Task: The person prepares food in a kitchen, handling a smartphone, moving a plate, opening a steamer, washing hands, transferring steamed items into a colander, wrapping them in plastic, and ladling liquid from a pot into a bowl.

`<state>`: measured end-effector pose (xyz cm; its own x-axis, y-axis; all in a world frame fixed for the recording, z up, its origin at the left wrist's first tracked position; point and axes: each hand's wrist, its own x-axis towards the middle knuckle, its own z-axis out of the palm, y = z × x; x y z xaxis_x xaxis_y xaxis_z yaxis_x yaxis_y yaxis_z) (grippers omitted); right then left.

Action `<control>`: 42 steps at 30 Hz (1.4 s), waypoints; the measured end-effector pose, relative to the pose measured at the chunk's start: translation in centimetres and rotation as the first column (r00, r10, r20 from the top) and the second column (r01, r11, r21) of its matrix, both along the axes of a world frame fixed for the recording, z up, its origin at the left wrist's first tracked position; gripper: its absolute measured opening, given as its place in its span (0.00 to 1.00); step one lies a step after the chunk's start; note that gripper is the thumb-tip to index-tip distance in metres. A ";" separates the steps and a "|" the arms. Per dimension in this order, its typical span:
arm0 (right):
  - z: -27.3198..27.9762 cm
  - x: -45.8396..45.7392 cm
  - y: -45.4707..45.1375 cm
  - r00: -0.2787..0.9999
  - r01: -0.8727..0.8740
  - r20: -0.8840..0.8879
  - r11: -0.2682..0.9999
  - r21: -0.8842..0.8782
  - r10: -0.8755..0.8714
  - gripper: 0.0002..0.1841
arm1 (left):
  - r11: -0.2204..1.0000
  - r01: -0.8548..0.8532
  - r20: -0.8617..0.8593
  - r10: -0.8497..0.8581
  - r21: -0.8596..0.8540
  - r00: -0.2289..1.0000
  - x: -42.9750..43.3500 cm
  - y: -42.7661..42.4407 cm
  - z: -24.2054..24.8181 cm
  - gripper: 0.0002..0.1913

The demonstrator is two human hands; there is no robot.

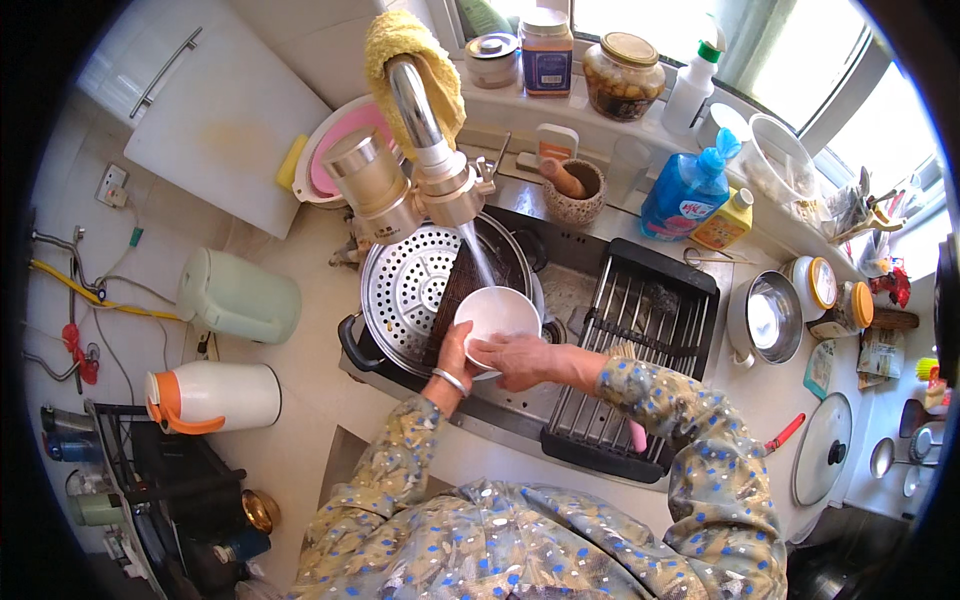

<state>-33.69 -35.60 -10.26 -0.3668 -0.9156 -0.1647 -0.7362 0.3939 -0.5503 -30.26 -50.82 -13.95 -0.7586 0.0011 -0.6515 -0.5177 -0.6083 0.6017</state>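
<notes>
Water runs from the faucet into a white bowl tilted beneath it. My left hand grips the bowl's near left side, a silver bangle on that wrist. Reaching in from the right, my right hand lies over the bowl's near rim, its fingers blurred at the inside. Behind the bowl, a perforated steamer tray sits in a black-handled pot over the sink. A dark slatted mat lies across part of the tray.
A black-ended metal drying rack spans the sink's right side. A stone mortar with a wooden pestle and a blue detergent bottle stand behind. To the left are a green kettle and a white jug. A yellow towel drapes the faucet.
</notes>
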 end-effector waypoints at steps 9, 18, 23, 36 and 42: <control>2.9 -4.8 2.3 0.980 0.156 0.121 0.988 0.019 -0.157 0.19 | 0.999 0.034 -0.081 -0.031 0.036 0.996 0.1 -1.0 0.1 0.29; 3.6 -22.1 -5.1 0.446 0.879 0.755 0.397 -0.266 -0.480 0.37 | 0.990 -0.001 -0.031 0.005 0.139 0.999 0.5 -2.7 3.0 0.31; -3.0 -29.3 -4.2 0.592 0.805 0.577 0.450 -0.387 -0.563 0.28 | 0.991 0.095 -0.118 -0.083 0.097 0.990 -0.6 -1.5 3.3 0.32; -3.1 -1.9 1.3 0.779 -0.112 -0.623 0.993 -0.031 0.068 0.18 | 0.844 0.178 -0.121 -0.274 -0.505 0.954 0.5 -4.1 1.1 0.27; -2.2 1.9 -5.5 0.865 0.486 0.210 0.865 -0.122 -0.456 0.10 | 0.811 -0.339 -0.325 0.196 -0.476 0.925 0.0 -1.3 -3.1 0.28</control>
<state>-31.78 -41.13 -12.50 -0.7413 -0.6594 -0.1251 -0.3760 0.5625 -0.7363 -30.30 -52.17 -17.01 -0.8133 -0.5066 -0.2863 -0.1702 -0.2634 0.9495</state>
